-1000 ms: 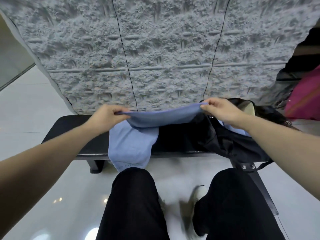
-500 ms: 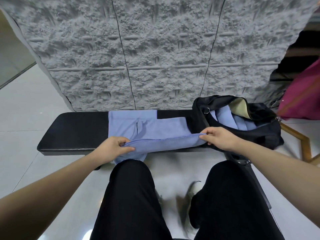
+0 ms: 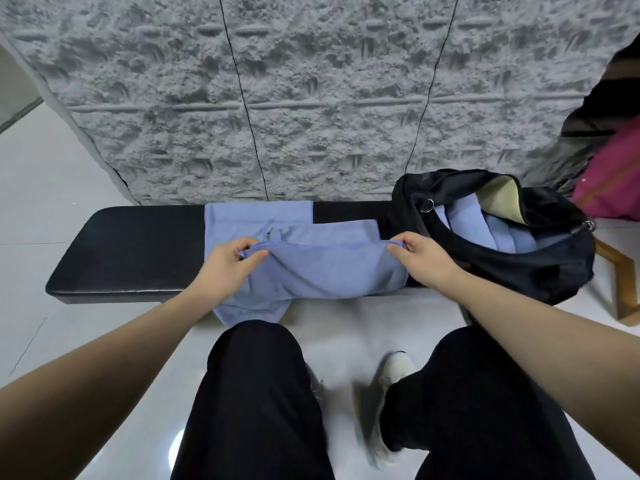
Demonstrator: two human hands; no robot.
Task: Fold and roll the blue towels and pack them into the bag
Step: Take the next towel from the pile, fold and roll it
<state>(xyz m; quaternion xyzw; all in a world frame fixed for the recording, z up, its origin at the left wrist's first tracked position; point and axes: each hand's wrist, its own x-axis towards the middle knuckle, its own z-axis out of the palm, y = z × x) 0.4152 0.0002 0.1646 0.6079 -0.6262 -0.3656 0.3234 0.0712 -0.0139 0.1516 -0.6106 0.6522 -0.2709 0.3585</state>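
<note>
Black padded bench (image 3: 131, 251) on pale, seemingly tiled floor (image 3: 52, 188), rough grey wall (image 3: 311, 98) behind.

We see an evenly, softly lit indoor scene, bright without harsh shadows. The glossy pale tiled floor (image 3: 52, 188) throws back round glare spots near the lower edge, between the knees and at the left. The wide lens bends the grey rough-textured wall panels (image 3: 329, 81) into curves toward the corners. The white shoe (image 3: 391, 372) is smeared with motion blur, while the blue cloth towel (image 3: 322, 268) and black padded table (image 3: 131, 251) stay fairly sharp.
</note>
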